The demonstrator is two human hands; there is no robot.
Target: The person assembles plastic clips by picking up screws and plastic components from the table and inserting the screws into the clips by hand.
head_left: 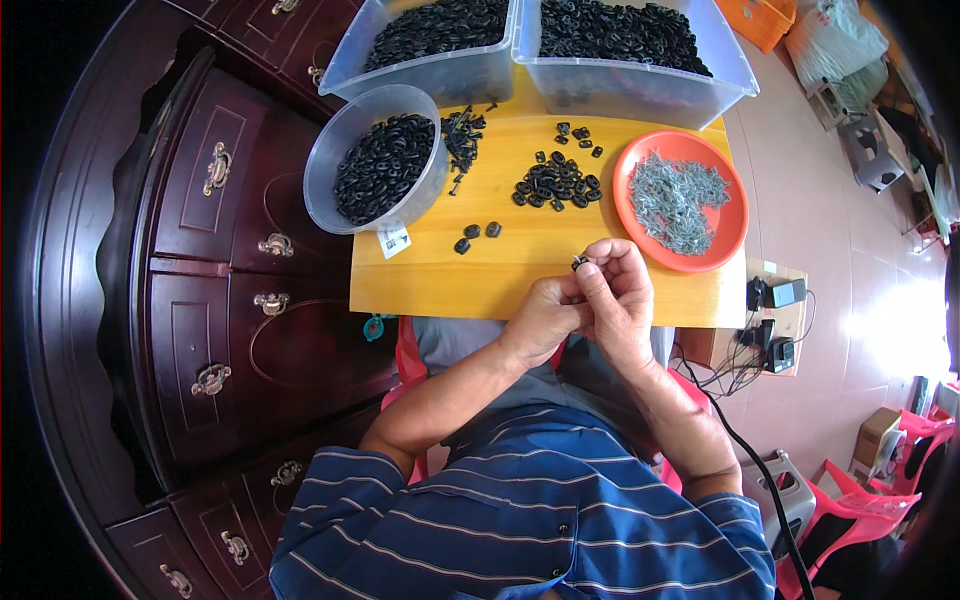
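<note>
My left hand [545, 318] and my right hand [618, 300] meet above the near edge of the yellow table [430, 285]. Pinched between their fingertips is a small black plastic part [579, 263], mostly covered by the fingers. A tiny shiny bit shows at its top; I cannot make out what it is. Beyond my hands lies a loose pile of small black oval parts [555, 182]. Three similar black parts [478, 236] sit apart, to the left. An orange-red plate [740, 225] on the right holds a heap of thin silvery metal pieces [680, 200].
Two clear bins, a left one [440, 78] and a right one [630, 88], stand at the back, full of black parts. A round clear tub [318, 190] is at left, beside black pin-like pieces [463, 140]. Dark wooden drawers [215, 220] border the left; cables and adapters [775, 320] lie right.
</note>
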